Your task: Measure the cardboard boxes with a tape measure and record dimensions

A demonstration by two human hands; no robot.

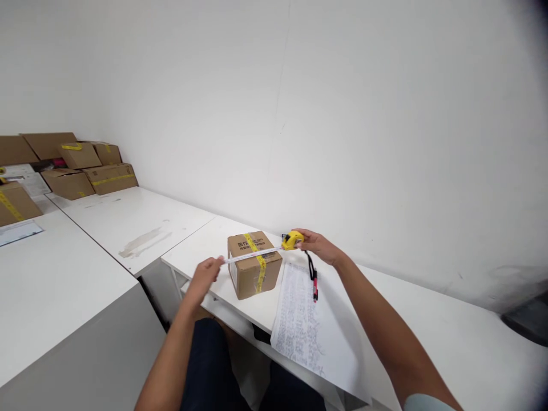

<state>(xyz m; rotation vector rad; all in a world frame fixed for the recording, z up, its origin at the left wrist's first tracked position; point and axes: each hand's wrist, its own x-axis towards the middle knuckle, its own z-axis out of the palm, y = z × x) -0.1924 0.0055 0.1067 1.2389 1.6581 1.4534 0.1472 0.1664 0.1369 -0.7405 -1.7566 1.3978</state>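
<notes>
Our left hand [206, 275] pinches the end of the thin white measuring strip [248, 256], our right hand [320, 246] grips its rounded yellow plastic case [293, 240] — and we want that strip taut and straight across the brown cardboard box [247, 282] on the white table [197, 245].

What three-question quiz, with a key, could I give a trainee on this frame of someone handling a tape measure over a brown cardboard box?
1. Which hand holds the yellow, rounded tape-measure case, and which the outer end of its white blade?
2. True or false: a yellow tape strip runs across the top and down the front of the brown cardboard box.
3. What lies on the white paper with dense writing?
A. scissors
B. a slim red-and-black pen
C. a metal ruler

Key:
1. Right hand, case; left hand, blade end.
2. True.
3. B.
</notes>
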